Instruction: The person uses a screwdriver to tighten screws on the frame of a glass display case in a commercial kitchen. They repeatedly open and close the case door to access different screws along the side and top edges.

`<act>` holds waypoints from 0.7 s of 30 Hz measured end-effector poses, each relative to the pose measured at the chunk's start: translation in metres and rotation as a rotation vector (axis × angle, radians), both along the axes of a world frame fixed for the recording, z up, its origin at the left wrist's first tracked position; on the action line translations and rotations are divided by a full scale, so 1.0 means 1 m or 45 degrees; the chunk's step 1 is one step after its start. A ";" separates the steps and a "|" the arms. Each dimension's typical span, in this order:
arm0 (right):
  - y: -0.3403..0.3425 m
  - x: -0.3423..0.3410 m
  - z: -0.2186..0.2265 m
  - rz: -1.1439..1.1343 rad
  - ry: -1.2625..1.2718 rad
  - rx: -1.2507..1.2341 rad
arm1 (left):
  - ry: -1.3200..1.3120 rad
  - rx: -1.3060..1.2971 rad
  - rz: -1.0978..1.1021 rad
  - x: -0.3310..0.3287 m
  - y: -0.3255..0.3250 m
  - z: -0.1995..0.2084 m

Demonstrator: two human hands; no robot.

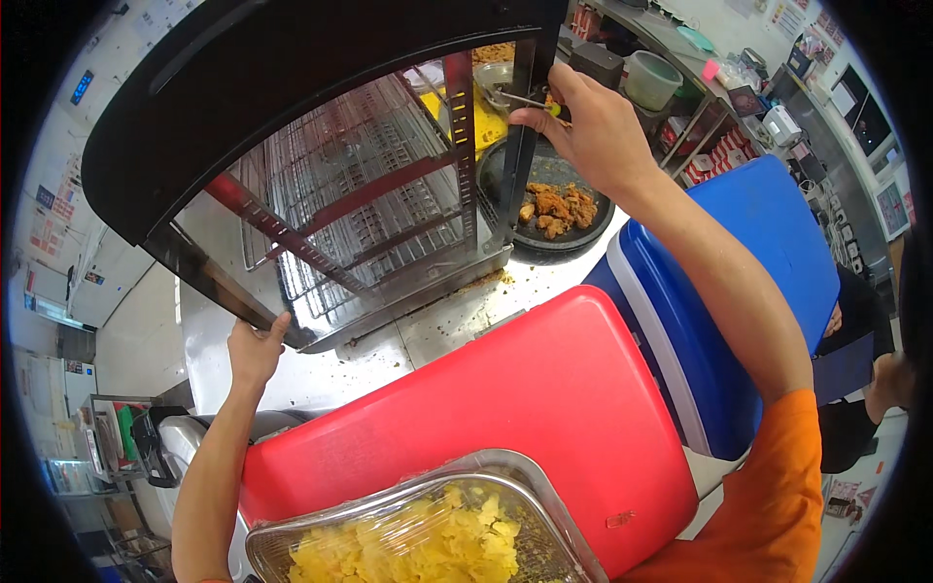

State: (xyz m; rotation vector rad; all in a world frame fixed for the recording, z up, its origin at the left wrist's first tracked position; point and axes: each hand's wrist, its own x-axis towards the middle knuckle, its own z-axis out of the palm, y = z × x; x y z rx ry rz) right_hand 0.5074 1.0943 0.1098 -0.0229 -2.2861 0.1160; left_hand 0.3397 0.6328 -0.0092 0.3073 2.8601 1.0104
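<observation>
A black-topped glass food warmer cabinet [292, 87] with wire racks [360, 175] inside stands on a metal counter at upper left. My left hand [256, 352] is closed around its lower left edge, thumb on top. On its right upright, my right hand [604, 136] is closed at the corner post, fingers behind and thumb in front. Beside that post lies a black round pan [593, 228] holding browned fried pieces [559, 209]. A thin metal rod shows near my right thumb; what it belongs to is partly hidden.
A red cooler lid [466, 389] lies close before me, with a film-covered tray [544, 496] of yellow food on it. To the right stands a blue cooler [748, 262]. Another person's arm [886, 384] shows at far right. Crumbs dot the metal counter [389, 340].
</observation>
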 end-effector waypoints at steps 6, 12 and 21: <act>-0.001 0.001 0.000 -0.005 -0.025 -0.071 | 0.037 -0.037 0.028 -0.001 0.000 -0.005; -0.010 0.001 -0.001 0.051 0.069 -0.408 | 0.153 -0.013 -0.043 -0.010 -0.008 -0.017; -0.011 0.003 -0.004 0.084 0.022 -0.689 | 0.023 0.030 -0.014 -0.001 0.002 -0.004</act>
